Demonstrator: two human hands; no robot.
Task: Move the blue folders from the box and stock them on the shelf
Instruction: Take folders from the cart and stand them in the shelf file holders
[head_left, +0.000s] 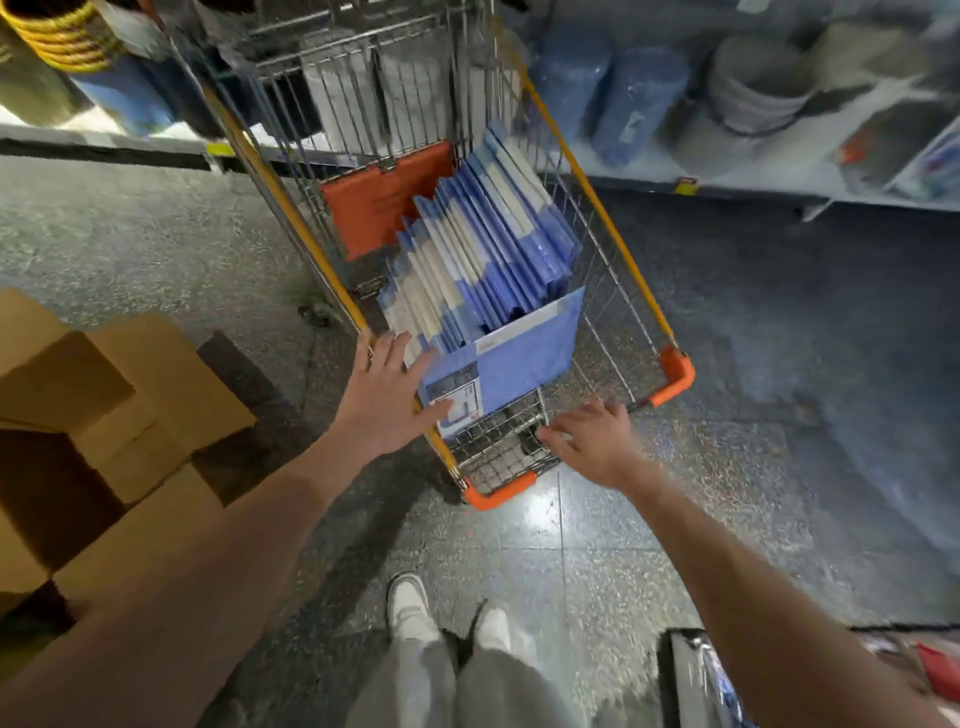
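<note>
Several blue folders (483, 249) stand in a row inside a wire shopping cart (631, 270) with orange corners. The nearest blue folder (519, 358) leans toward me with a printed label at its lower left. My left hand (387, 395) has its fingers spread and touches that folder's left edge by the cart's rim. My right hand (592, 434) hovers with loosely bent fingers over the cart's near end and holds nothing. A low shelf (753, 176) runs behind the cart at the upper right.
Open cardboard boxes (104, 415) lie on the floor at the left. An orange flap (384, 197) hangs inside the cart's far end. The shelf carries blue rolls (602, 93) and stacked grey bowls (758, 88). My white shoes (447, 618) stand on the speckled floor.
</note>
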